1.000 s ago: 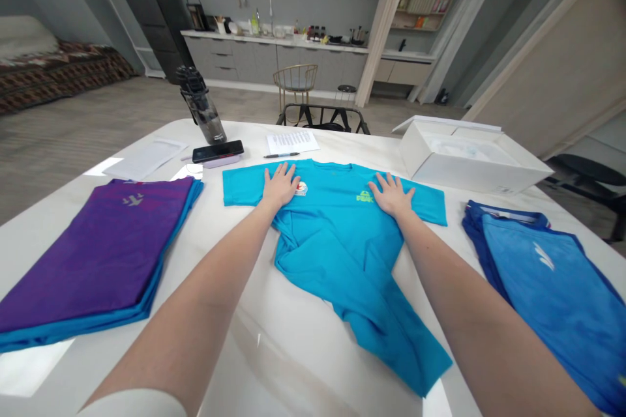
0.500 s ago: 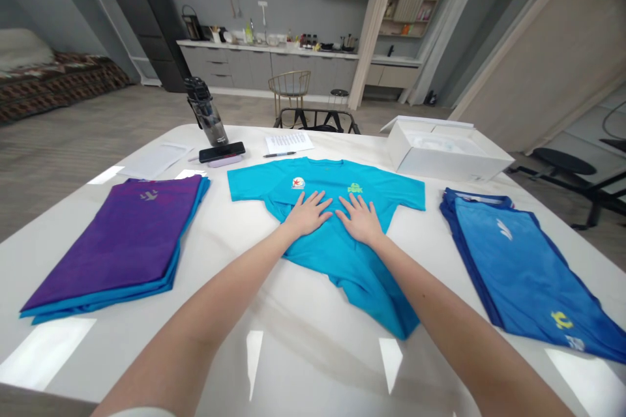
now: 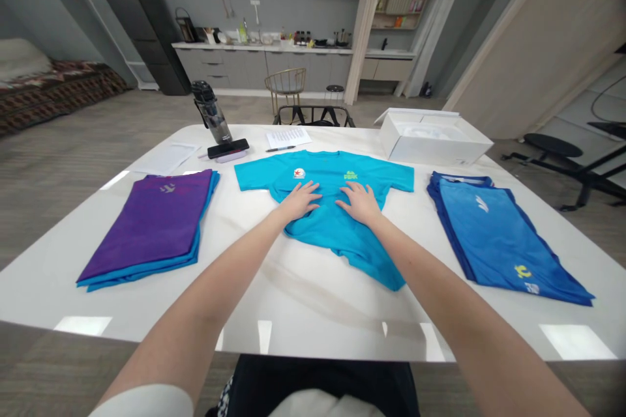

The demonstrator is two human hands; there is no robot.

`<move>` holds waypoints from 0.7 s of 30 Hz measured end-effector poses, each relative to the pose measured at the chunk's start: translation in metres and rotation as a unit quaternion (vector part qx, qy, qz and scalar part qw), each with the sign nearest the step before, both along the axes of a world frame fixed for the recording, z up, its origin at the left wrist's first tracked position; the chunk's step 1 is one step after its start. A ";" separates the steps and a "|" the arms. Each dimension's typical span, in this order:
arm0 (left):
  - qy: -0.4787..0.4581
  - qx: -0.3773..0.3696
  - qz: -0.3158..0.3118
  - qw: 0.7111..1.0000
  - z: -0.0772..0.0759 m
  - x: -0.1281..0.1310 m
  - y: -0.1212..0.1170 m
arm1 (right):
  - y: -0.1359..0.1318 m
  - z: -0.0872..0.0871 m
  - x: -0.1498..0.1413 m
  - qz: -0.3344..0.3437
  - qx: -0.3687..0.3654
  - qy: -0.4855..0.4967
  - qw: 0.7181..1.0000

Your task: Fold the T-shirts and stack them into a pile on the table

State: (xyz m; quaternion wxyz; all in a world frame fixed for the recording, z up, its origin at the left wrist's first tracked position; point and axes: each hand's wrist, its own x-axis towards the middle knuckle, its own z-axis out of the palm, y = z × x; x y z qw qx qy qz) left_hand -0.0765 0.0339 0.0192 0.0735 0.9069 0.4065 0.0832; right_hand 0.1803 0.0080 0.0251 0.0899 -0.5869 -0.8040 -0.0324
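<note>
A turquoise T-shirt [image 3: 327, 166] lies front side up on the white table [image 3: 313, 300], collar at the far side and sleeves spread. Its lower part is rumpled and skewed toward the near right. Small logos mark both sides of the chest. My left hand [image 3: 299, 201] rests on the shirt below the star logo, fingers spread. On the other side, my right hand [image 3: 360, 202] lies flat below the green logo, its fingers also apart. Neither hand grips the cloth.
Folded purple and blue shirts [image 3: 151, 228] are stacked at left; folded blue shirts [image 3: 499, 228] lie at right. Toward the back are a white box [image 3: 430, 143], a bottle [image 3: 213, 116], a phone [image 3: 228, 148], a pen [image 3: 280, 148] and paper sheets [image 3: 293, 137].
The view has shifted, so the table's near edge and my lap now show. My hands stay on the T-shirt, with the left slightly further from the right.
</note>
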 end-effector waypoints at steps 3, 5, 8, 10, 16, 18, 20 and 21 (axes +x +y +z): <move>-0.035 -0.044 -0.010 0.998 0.010 0.001 -0.013 | -0.024 0.006 -0.005 0.045 -0.016 0.012 0.999; -0.068 -0.074 -0.002 0.995 0.014 0.006 -0.024 | -0.039 0.009 -0.006 0.065 -0.054 0.031 0.996; -0.114 -0.110 0.026 0.987 0.014 0.015 -0.043 | -0.058 0.014 -0.008 0.072 -0.105 0.073 0.989; -0.142 -0.133 0.035 0.980 0.013 0.019 -0.057 | -0.070 0.016 -0.008 0.069 -0.118 0.093 0.986; -0.129 -0.125 0.005 0.984 0.019 0.018 -0.099 | -0.100 0.015 0.003 0.100 -0.084 0.103 0.986; -0.104 -0.107 -0.005 0.989 0.022 0.017 -0.111 | -0.108 0.013 0.008 0.091 -0.085 0.100 0.987; -0.081 -0.095 -0.008 0.992 0.024 0.015 -0.121 | -0.114 0.013 0.011 0.085 -0.081 0.081 0.990; -0.075 -0.091 -0.008 0.993 0.025 0.015 -0.126 | -0.118 0.013 0.012 0.087 -0.075 0.068 0.991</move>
